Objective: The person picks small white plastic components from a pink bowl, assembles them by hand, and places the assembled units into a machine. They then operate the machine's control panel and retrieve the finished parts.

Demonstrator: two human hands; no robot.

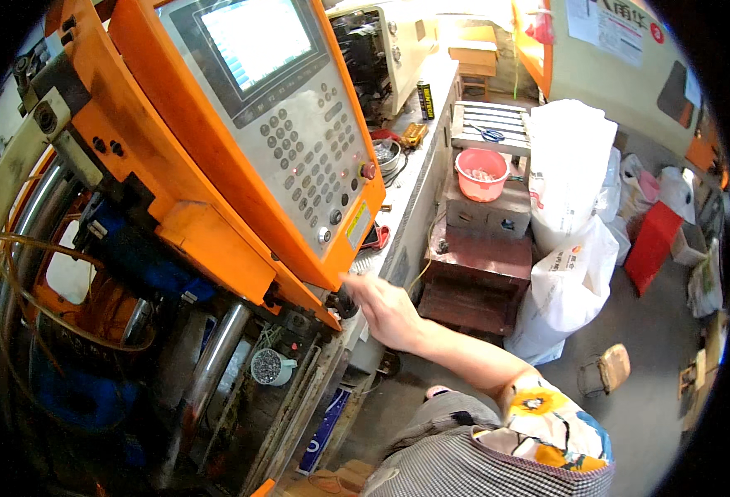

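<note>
My right hand (387, 314) reaches in from the lower right, with its fingers curled round a black handle (346, 303). The handle sits at the edge of the orange machine door (216, 248), just under the lower corner of the control panel (303, 157). That panel has a lit screen (257, 40), rows of round buttons and a red knob (368, 171). Part of the handle is hidden by my fingers. My left hand is out of the picture.
Left of the door are metal rods (216, 364), hoses and a cup of grey bits (270, 367). A pink bucket (481, 176) stands on a stepped stand, near scissors (487, 133). White sacks (568, 286) stand to the right. A small stool (614, 367) is on the floor.
</note>
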